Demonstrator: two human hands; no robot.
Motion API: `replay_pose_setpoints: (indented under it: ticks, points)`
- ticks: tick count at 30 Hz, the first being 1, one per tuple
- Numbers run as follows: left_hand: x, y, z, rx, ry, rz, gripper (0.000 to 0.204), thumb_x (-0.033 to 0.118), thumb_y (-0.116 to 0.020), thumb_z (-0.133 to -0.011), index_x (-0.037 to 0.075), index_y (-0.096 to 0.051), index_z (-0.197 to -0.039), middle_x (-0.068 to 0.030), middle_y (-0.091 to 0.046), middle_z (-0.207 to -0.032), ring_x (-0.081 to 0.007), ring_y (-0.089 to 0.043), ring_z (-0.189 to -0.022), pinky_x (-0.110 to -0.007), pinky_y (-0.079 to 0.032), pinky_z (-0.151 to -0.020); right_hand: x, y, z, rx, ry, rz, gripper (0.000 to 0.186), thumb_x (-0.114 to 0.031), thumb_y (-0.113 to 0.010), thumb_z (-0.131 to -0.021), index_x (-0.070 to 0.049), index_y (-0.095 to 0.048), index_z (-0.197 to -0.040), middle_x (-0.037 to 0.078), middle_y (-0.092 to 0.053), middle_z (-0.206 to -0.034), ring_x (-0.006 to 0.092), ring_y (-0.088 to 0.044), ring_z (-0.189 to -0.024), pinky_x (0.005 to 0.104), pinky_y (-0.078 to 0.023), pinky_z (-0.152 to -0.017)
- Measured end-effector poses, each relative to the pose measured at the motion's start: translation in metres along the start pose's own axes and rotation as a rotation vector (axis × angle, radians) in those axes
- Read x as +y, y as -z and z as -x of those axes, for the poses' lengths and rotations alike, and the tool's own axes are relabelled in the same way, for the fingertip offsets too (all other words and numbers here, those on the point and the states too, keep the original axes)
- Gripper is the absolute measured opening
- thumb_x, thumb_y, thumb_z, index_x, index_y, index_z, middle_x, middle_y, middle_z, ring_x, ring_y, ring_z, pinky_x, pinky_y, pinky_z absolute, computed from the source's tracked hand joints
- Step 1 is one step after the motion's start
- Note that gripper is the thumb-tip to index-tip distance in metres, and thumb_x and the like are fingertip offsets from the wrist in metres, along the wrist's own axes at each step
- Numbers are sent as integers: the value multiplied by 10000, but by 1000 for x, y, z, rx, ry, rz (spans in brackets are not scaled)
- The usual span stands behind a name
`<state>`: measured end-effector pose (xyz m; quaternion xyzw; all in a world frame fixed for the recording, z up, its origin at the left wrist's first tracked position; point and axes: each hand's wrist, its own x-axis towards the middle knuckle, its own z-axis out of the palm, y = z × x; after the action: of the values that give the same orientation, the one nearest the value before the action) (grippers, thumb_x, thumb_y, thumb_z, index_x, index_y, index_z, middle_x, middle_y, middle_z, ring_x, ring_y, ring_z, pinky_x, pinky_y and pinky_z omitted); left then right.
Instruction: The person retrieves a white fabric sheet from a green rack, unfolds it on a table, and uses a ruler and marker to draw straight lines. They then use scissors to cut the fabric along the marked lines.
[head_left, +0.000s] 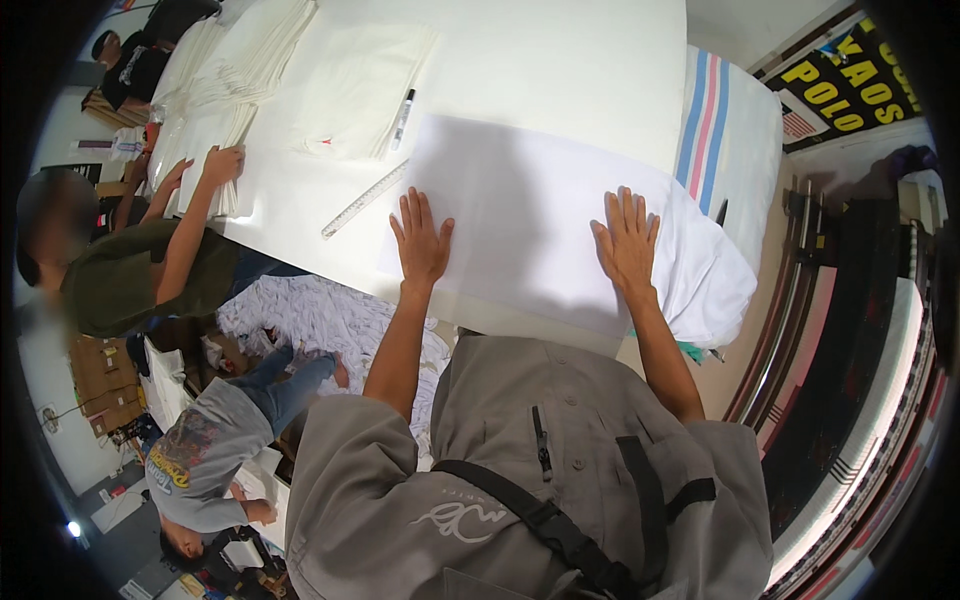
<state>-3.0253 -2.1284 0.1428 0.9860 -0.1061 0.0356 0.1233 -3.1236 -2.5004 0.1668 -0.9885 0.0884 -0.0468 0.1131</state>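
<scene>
White cutting table (560,60): the landmark, long, running away from the wearer.
White fabric sheet (520,215): spread at the table's near edge, draping off its right corner.
Clear ruler (362,200): left of the sheet.
Left hand (422,240), right hand (627,243): both flat, fingers spread, grasping nothing, pressing the sheet.
Step judged: smoothing; next calls for even outward strokes.

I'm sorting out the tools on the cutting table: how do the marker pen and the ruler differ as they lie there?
The marker pen is short, dark-capped with a pale barrel; the ruler is long, flat and clear. The marker pen lies on a folded white cloth stack, while the ruler lies on the bare white table. The ruler is closer to the left hand. Both lie slanted the same way, untouched.
</scene>
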Motion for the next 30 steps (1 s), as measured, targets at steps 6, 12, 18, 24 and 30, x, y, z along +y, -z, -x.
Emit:
replay_pose_setpoints:
  ticks: [6,12,18,24,30]
  points:
    - [-75,11,7,212,164,-39,618,275,-606,-1028,-3,-421,-1549,-170,-356,-1640,-361,-282,-1547,-586,-218,-1227,-62,4,20,201,24,-177,490,-250,-657,-975,-120,-575,-1440,113,-545,-1477,315,-460,-1401,568,-289,-1156]
    - [-176,51,0,154,136,-107,454,199,-697,-962,106,-608,-1397,-109,-541,-1357,-321,-482,-1311,-523,-365,-1068,-176,-13,12,209,47,-402,411,-124,-650,-949,-70,-628,-1356,169,-597,-1391,340,-518,-1327,509,-319,-1133]
    - [-213,74,-20,-72,97,0,269,268,-744,-928,107,-666,-1129,-76,-661,-1081,-315,-616,-1088,-528,-430,-966,-274,-32,-5,234,121,-562,425,-65,-663,-897,-101,-646,-1321,134,-638,-1329,342,-586,-1232,488,-423,-1035]
    - [-242,85,9,-285,366,697,175,169,-766,-935,39,-667,-999,-39,-686,-861,-192,-652,-778,-336,-515,-761,-310,-24,-3,74,192,-740,379,-63,-653,-904,-73,-660,-1283,152,-675,-1225,360,-634,-1116,465,-511,-954]
    - [-220,117,28,-415,445,1205,162,132,-773,-953,22,-659,-989,-2,-662,-864,-86,-608,-783,-241,-495,-744,-311,-35,-14,-138,-34,-1037,369,-179,-623,-1009,-79,-639,-1364,128,-705,-1195,280,-677,-1019,403,-541,-908]
